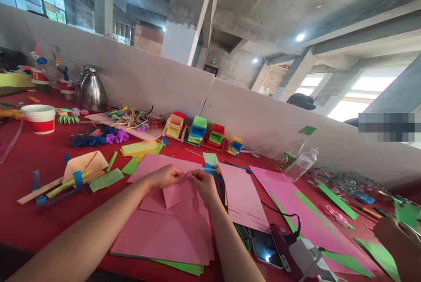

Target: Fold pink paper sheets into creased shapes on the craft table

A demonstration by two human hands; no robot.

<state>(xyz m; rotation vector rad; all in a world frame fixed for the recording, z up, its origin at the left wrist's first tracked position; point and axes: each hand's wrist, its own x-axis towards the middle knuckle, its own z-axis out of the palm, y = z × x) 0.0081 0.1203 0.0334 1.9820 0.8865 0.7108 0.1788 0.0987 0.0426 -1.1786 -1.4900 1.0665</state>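
Note:
Both of my hands meet over the middle of the table, fingers pinched on one pink sheet of paper (171, 198) that is partly folded. My left hand (167, 176) grips its top edge from the left. Close beside it, my right hand (203, 182) pinches the same edge, thumb and fingers together. Under the folded paper lies a stack of pink paper (164, 238) with green sheets (184, 267) showing at its lower edge. A second pile of pink sheets (241, 194) sits just right of my right hand.
Small folded-paper boxes (197, 129) line the white partition (148, 71). A steel jug (92, 89) and a paper cup (38, 119) stand left. To the right are a phone (266, 249), a white charger (305, 255), plastic bottles (302, 163) and another person's hand (394, 242) with green paper.

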